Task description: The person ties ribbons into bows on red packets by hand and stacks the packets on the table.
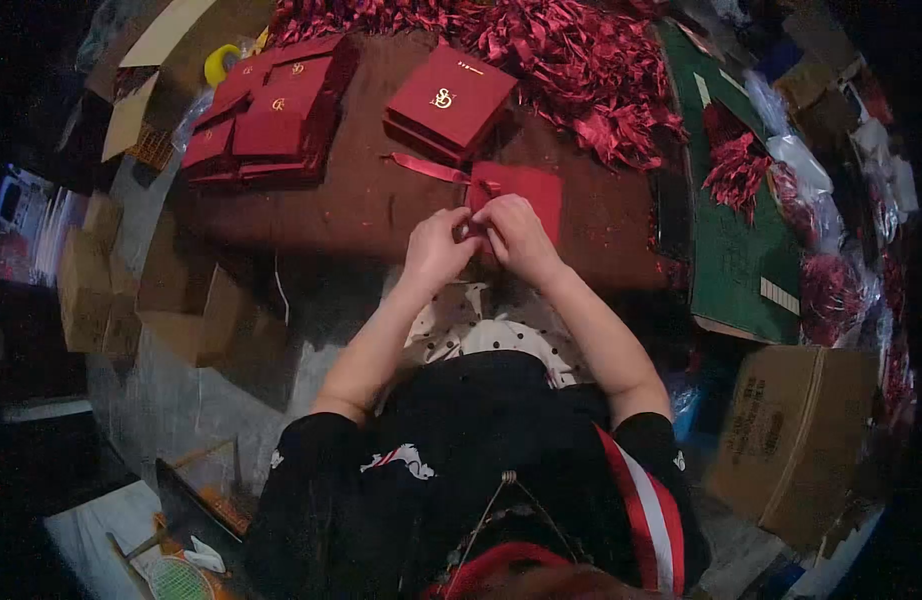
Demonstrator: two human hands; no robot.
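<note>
My left hand point(441, 245) and my right hand point(519, 235) meet over the front part of the table, fingers pinched close together. Between them is a red ribbon point(431, 168), whose loose end stretches to the left across the tabletop. Under and behind my right hand lies a flat red square piece point(533, 192), partly covered by the fingers. The exact spot where the fingertips grip is hidden. Just beyond the hands stands a small stack of red boxes point(451, 95) with a gold emblem on top.
More red boxes point(281, 110) are piled at the left of the brown-covered table point(371, 215). A heap of red ribbons point(591, 80) fills the back right. A green board point(746, 240) stands at the right edge. Cardboard boxes point(796, 430) sit on the floor around.
</note>
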